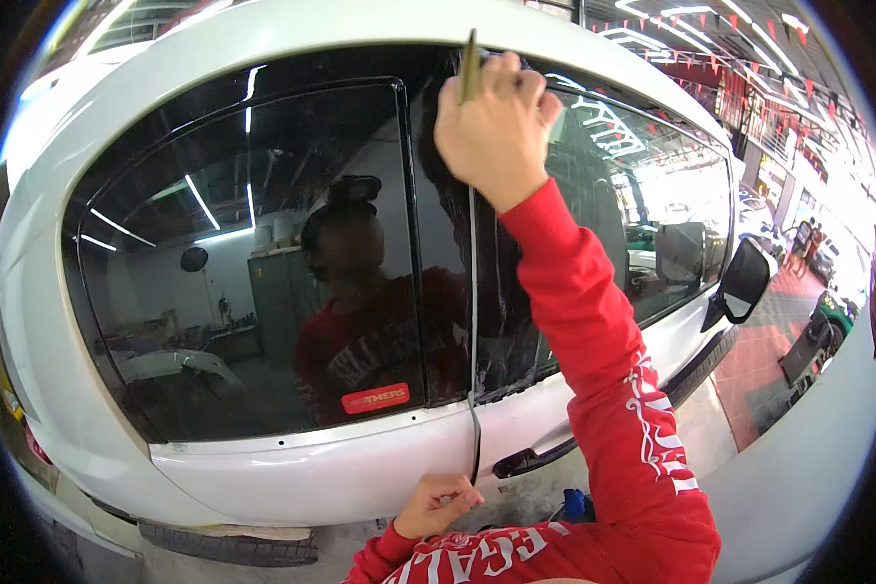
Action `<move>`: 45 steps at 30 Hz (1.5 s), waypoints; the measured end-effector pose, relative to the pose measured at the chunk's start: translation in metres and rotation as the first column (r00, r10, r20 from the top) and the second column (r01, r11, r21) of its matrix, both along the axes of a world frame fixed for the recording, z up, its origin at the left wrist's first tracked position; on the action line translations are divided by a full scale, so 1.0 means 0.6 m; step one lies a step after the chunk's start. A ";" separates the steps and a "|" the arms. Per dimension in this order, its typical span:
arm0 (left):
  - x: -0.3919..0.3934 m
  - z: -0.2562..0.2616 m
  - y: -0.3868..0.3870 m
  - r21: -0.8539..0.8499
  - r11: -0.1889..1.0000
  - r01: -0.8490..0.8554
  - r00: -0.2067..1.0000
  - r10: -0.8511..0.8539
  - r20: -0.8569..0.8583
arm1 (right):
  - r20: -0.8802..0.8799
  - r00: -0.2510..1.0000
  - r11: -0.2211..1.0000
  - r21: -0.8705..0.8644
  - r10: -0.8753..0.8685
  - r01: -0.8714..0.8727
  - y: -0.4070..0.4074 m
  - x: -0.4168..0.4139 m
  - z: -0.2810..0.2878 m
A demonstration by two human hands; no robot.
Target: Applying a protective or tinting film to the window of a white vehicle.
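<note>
My right hand is raised to the top of the black door pillar, just under the white roof edge. It grips a thin, gold-coloured flat tool, seen nearly edge-on, whose exact kind I cannot tell. Dark, crumpled-looking material shows behind the fingers, mostly hidden. Wet-looking streaks run down the front door's black pillar trim. Low at the door gap, my left hand is loosely curled beside the white rear door panel, with nothing visible in it.
The dark rear side window bears a red Mothers sticker and reflects a person. To the right are the front window, a black door handle and the side mirror. A blue object lies low beside my arm. People stand far off.
</note>
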State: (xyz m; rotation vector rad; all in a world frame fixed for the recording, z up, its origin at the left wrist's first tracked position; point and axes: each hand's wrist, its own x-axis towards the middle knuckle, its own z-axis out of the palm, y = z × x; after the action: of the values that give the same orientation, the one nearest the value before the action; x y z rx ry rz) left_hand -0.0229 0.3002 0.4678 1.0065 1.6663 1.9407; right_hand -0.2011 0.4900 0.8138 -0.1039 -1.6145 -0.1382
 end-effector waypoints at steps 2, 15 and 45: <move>-0.001 -0.018 -0.015 0.052 0.999 0.001 1.000 0.000 -0.024 | -0.109 0.991 0.990 0.127 0.073 -0.059 -0.024 -0.005 -0.012; 0.003 -0.015 -0.076 0.005 1.000 -0.001 1.000 0.001 0.017 | -0.084 0.995 0.998 -0.017 0.056 -0.058 -0.010 0.028 -0.096; 0.011 -0.015 -0.048 -0.019 0.997 0.077 0.996 -0.077 -0.039 | -0.039 0.995 0.992 -0.084 0.092 -0.095 0.011 0.037 -0.136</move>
State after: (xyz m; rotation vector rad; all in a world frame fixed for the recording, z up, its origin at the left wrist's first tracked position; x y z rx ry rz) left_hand -0.0161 0.2716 0.4588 1.0935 1.6381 1.8654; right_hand -0.1791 0.4966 0.7320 -0.0961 -1.5877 0.0054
